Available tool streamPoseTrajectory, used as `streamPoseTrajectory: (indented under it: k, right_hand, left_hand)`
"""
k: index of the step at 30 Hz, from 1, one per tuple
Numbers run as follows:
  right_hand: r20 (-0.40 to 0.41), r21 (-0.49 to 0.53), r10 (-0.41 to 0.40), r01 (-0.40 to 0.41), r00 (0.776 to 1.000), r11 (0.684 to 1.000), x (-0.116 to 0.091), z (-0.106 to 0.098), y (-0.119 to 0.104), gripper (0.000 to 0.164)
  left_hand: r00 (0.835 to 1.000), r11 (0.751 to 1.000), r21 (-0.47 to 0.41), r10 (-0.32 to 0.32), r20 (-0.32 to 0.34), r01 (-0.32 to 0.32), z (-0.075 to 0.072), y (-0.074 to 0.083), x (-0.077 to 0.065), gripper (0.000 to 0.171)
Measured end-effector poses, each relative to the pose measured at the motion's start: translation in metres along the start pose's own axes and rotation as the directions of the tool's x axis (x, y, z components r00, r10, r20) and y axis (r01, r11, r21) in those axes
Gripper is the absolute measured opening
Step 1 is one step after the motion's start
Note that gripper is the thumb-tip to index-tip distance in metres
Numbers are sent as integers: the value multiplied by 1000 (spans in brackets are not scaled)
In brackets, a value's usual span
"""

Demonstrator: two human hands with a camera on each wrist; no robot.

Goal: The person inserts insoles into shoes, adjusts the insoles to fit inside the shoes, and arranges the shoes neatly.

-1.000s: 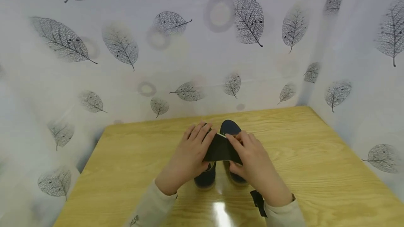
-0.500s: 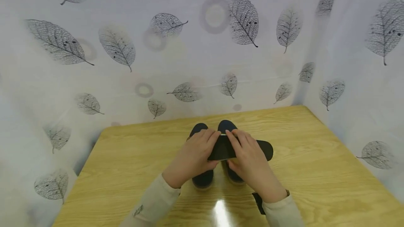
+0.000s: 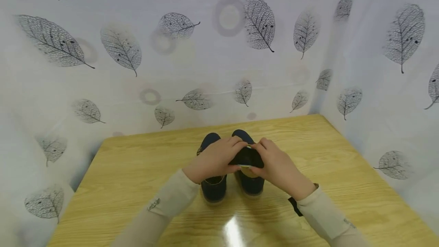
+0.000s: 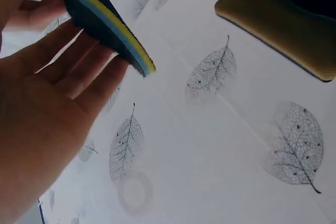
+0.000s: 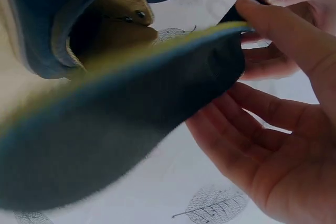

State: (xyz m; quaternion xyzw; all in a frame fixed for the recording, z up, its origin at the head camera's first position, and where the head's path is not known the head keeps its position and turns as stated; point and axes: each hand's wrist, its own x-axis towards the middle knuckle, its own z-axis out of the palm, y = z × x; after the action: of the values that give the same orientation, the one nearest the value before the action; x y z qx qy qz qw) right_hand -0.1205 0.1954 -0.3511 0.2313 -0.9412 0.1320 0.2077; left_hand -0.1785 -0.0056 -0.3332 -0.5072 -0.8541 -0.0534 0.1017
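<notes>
Both hands hold a dark shoe insole (image 3: pixel 247 157) with a yellow and blue layered edge, above a pair of navy shoes. My left hand (image 3: pixel 214 159) pinches one end between thumb and fingers. My right hand (image 3: pixel 281 169) grips it with the thumb on one side and fingers on the other. In the right wrist view the insole (image 5: pixel 131 114) looks curved, its broad end nearest the camera. The left shoe (image 3: pixel 214 190) and right shoe (image 3: pixel 252 186) stand side by side, toes away from me, partly covered by the hands. Tan lining (image 4: pixel 278 30) shows in the left wrist view.
The shoes stand on a wood-grain table (image 3: pixel 147 178). A pale curtain (image 3: pixel 212 64) printed with grey leaves hangs behind the table and along both sides. A black strap (image 3: pixel 295 206) hangs at the right wrist.
The insole has turned, and its end no longer sticks out right of the right hand. The right forearm has swung outward. Both hands stay above the shoes, still holding the insole.
</notes>
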Motion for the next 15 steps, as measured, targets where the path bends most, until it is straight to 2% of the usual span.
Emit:
streamPoseTrajectory:
  k: [3,6,11,15]
  right_hand:
    - [68,60,85,-89,994,994,-2,-4,9,43]
    - [119,118,195,-208,974,971,-7,-10,19,35]
    - [205,211,382,-422,901,882,-19,-18,29,45]
    - [282,252,464,-532,840,808,-25,-24,26,52]
  left_hand:
    - [993,995,-21,-93,78,95,-3,-6,3,74]
    - [979,982,-18,-188,80,190,-2,-13,4,69]
    - [969,969,-37,-245,28,246,5,-24,3,29]
    - [967,970,-15,-241,78,243,13,-26,9,14]
